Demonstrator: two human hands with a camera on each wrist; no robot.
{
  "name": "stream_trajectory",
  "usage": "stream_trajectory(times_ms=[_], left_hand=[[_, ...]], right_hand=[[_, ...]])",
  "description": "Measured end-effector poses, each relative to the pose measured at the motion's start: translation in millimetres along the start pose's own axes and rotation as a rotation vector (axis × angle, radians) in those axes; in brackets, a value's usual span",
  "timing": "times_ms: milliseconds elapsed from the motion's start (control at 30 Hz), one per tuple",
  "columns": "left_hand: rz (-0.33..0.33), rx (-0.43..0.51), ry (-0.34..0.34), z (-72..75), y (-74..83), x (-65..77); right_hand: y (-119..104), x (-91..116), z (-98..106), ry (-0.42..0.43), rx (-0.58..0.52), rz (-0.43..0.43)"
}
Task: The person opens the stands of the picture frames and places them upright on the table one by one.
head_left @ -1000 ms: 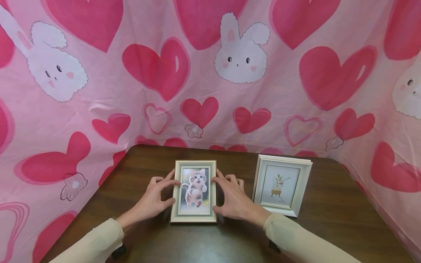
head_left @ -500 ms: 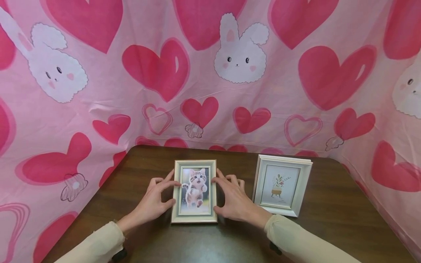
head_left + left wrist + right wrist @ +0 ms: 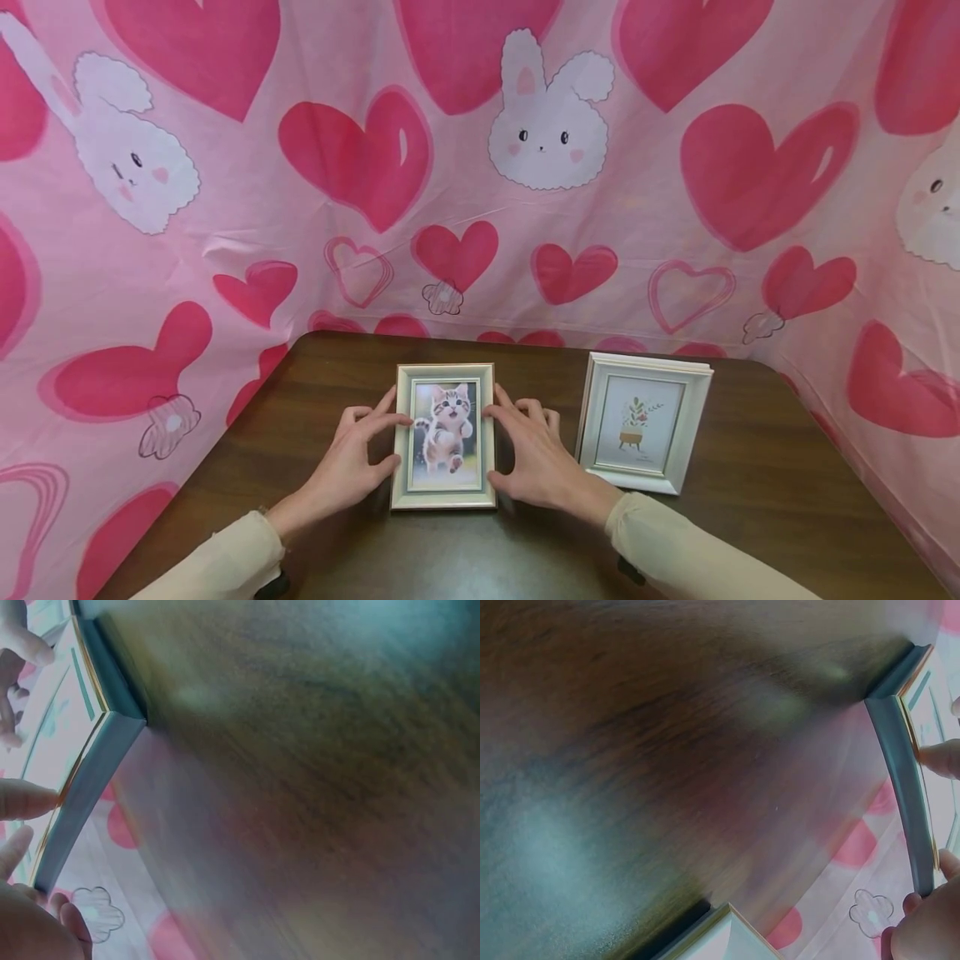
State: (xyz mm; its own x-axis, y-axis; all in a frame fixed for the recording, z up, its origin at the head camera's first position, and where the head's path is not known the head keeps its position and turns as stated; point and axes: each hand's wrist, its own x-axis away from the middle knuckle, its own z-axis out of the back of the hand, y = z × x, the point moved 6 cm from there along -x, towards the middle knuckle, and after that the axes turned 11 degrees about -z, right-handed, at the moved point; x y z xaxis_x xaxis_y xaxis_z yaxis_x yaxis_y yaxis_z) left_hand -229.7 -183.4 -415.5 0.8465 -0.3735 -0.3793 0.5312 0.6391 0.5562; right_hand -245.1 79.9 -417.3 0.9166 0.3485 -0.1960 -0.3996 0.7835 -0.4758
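In the head view, a pale picture frame [image 3: 446,437] with a kitten picture faces me at the middle of the table. My left hand [image 3: 347,458] grips its left side, thumb low and fingers higher up along the edge. On the opposite side my right hand [image 3: 538,460] holds it in the same way. Both wrist views show the dark outer side of this kitten frame [image 3: 88,791] leaning at an angle, with fingertips on its front rim. Its back is hidden, and whether its lower edge bears fully on the table cannot be told.
A second, white picture frame [image 3: 642,425] with a potted plant picture stands right of my right hand, close to the forearm. The dark wooden table [image 3: 780,500] ends at a pink cloth [image 3: 480,200] with hearts and rabbits, hanging behind and at both sides.
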Motion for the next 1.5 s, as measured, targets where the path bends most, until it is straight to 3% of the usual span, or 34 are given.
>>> stream_trajectory(times_ms=[800, 1500], left_hand=[[-0.033, -0.034, 0.034, 1.1, 8.2, 2.9], [-0.083, -0.054, 0.136, 3.6, 17.3, 10.6]], right_hand=[[-1, 5, 5, 0.039, 0.03, 0.026], [-5, 13, 6, 0.106, 0.053, 0.106]])
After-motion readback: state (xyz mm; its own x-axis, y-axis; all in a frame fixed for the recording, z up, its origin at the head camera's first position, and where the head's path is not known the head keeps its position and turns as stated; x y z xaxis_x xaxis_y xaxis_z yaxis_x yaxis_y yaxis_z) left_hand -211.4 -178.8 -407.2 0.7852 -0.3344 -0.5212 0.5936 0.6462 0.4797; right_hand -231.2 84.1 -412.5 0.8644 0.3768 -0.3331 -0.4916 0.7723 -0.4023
